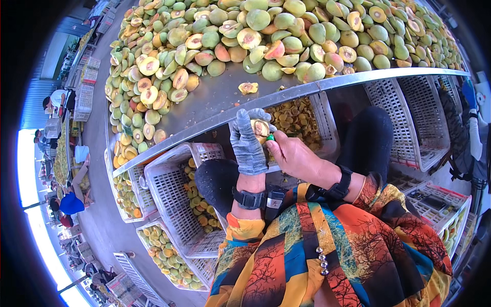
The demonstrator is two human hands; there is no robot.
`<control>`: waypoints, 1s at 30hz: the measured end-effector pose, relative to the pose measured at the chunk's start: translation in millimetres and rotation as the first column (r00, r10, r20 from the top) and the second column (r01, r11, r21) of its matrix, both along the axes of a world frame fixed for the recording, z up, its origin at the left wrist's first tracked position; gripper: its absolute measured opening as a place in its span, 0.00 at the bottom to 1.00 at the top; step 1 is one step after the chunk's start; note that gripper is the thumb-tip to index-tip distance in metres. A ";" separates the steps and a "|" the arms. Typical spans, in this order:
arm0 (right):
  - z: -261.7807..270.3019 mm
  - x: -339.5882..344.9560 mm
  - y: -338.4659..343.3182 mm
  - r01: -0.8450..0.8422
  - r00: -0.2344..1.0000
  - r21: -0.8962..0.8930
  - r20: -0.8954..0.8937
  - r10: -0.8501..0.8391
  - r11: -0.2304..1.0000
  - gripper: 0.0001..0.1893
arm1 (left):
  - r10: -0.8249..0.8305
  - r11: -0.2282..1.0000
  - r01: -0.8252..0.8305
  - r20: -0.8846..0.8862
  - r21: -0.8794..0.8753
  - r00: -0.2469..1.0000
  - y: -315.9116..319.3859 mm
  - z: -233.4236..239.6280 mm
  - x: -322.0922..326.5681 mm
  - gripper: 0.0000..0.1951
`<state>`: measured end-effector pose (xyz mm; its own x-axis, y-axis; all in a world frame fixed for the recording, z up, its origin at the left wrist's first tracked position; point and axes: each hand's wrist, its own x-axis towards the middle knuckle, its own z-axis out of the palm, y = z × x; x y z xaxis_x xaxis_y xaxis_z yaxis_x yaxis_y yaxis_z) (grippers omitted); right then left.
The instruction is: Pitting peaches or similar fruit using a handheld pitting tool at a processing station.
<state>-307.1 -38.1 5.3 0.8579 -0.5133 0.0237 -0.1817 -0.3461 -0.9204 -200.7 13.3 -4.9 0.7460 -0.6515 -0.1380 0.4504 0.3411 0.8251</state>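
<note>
My left hand [245, 144], in a grey knitted glove, holds a halved peach [259, 128] with its cut face turned up. The brown pit area shows in the flesh. Bare of any glove, my right hand [294, 154] grips a small tool by its green handle [271, 137]; the tool's working end is at the fruit and too small to make out. Both hands are just off the near edge of a metal table [215, 92]. Below them a plastic crate [330, 134] contains brownish-yellow fruit scraps or pits.
Halved green and yellow peaches [257, 19] are heaped on the table. A torn fruit piece [248, 88] lies near its raised metal rim [299, 91]. Left of my knee stands a crate [168, 180] partly filled with halves. Other crates [406, 122] stand at right. Several people [71, 201] work farther left.
</note>
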 end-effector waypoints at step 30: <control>6.0 5.5 -5.7 -0.198 0.847 0.552 -0.320 0.424 0.810 0.25 | -0.284 0.957 0.288 -0.344 -0.041 0.895 21.8 -34.6 22.8 0.17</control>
<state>-301.6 -43.8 11.3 0.8400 -0.0616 -0.5390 -0.5392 0.0144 -0.8420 -177.8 35.1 -39.5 0.4327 -0.8267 -0.3597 0.7828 0.1465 0.6048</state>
